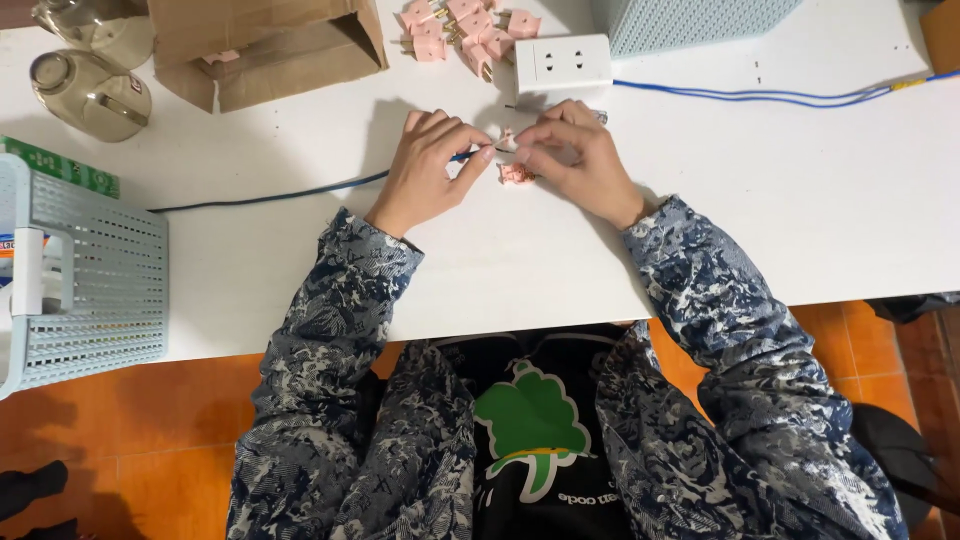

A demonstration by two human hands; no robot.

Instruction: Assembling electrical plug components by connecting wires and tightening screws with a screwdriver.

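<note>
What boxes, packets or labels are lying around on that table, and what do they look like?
Cardboard box: far left of the table's middle, brown, open, lying on its side.
Green packet: left edge, behind the pale blue basket; flat, green, small pale print.
Label on the basket's left end: mostly hidden, too little shows to describe.
No screens or signs in view.
</note>
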